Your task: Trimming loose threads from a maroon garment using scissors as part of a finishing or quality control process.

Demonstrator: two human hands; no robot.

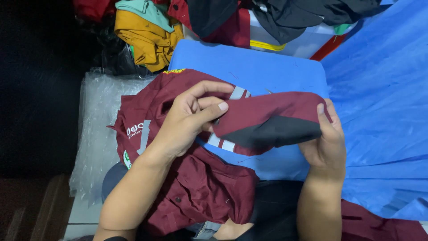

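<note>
1. The person holds a maroon work shirt (196, 178) across the lap and over a blue foam pad (254, 71). One part of it, a maroon sleeve with a black panel (272, 127), is stretched level between both hands, seemingly so that stretch of cloth lies flat and taut for a close look.
2. The left hand (187, 122) has its fingers (209, 109) pressed together on the near end of the sleeve, thumb laid along the top edge and the other fingers curled behind, right by a grey reflective stripe (236, 93).
3. The right hand (325, 143) clamps the far end, thumb on top at the corner and the rest of the fingers tucked under the black panel, out of sight.
4. The body of the shirt bunches below the left forearm, buttons showing; it hangs off the pad's near edge toward the knees.
5. Around them: a crinkled clear plastic sheet (100, 116) to the left, a blue tarpaulin (383, 98) to the right, and at the top a heap with a mustard-yellow garment (147, 38) and black clothing (290, 15) over a pale box.
6. Another maroon piece (383, 225) lies at the lower right. The heap crowds the pad's far edge, leaving little room there.
</note>
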